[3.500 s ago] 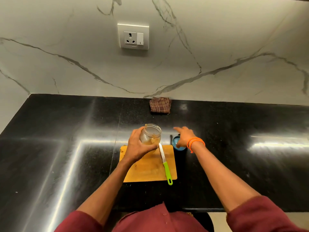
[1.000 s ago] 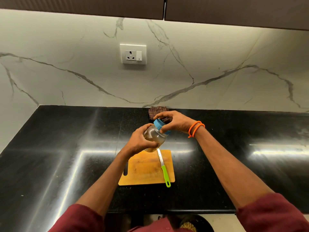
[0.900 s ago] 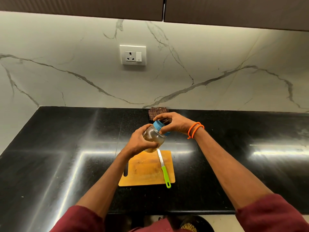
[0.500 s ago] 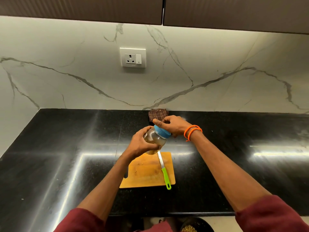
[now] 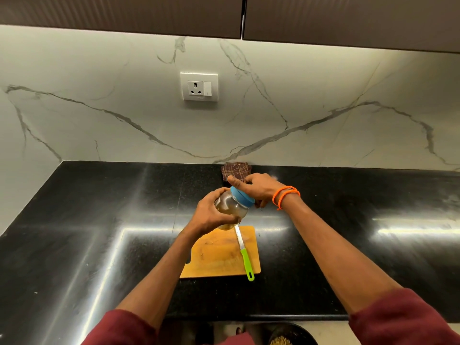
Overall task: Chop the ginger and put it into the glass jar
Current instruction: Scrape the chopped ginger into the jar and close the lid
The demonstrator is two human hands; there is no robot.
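The left hand (image 5: pixel 211 212) is wrapping its fingers around the body of the glass jar (image 5: pixel 230 207), tilting it up off the worktop (image 5: pixel 99 220) so the mouth is facing the right hand (image 5: pixel 256 189), which is curling around the blue lid (image 5: pixel 242 196), probably to screw it on while the other hand is bracing the glass. Yellowish pieces, likely the chopped ginger, are sitting inside. The knife (image 5: pixel 244 255) is lying on the cutting board (image 5: pixel 219 257) below, set aside since chopping looks finished.
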